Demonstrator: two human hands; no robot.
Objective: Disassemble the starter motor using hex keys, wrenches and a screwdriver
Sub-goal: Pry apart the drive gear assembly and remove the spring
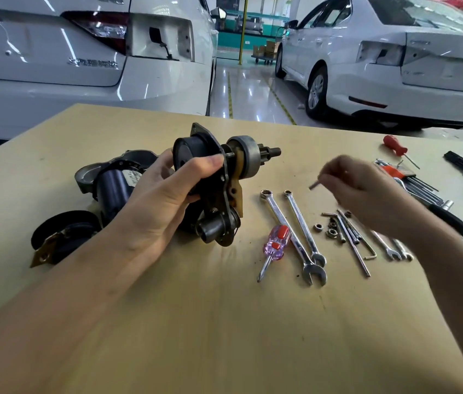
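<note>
Well into disassembly: motor housing (111, 189) and end cap (62, 237) already off, lying far left on tabletop (196, 322). Remaining starter assembly (219, 177) gripped in left hand (156, 200), raised. Right hand (358, 189) pinching a small hex key (314, 185). Two combination wrenches (295, 231), one screwdriver (274, 245), roughly four loose nuts (328, 227) near right.

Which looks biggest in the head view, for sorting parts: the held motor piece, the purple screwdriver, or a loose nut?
1. Motor piece, gripped by the left hand, nearer the camera.
2. Purple screwdriver.
3. Nut.
</note>
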